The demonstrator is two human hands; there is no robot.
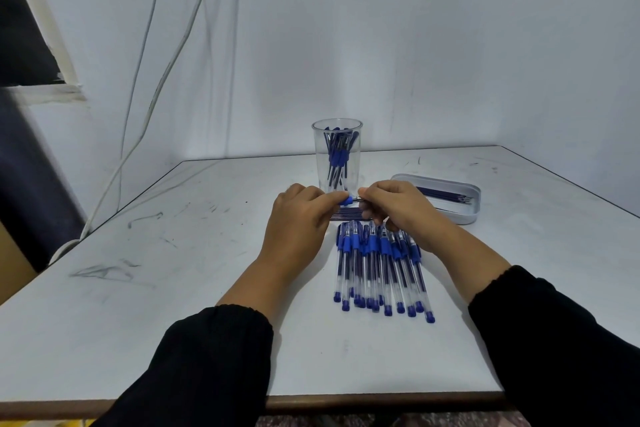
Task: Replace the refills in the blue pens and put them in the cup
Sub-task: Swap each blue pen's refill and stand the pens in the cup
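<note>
My left hand (300, 218) and my right hand (398, 208) meet above the table, both pinching one blue pen (349, 200) held sideways between them. Only its blue grip and metal tip show between the fingers. Just behind stands a clear plastic cup (336, 135) with several blue pens inside. A row of several blue pens (381, 270) lies on the table under my right wrist. A few loose dark refills (346, 217) lie flat below my hands. A white tray (464, 215) at the right holds more refills (446, 196).
The white table (173, 253) bears ink scribbles at the left. Its front edge runs along the bottom. White cables (152, 104) hang down the wall at the left. A wall stands close behind the table.
</note>
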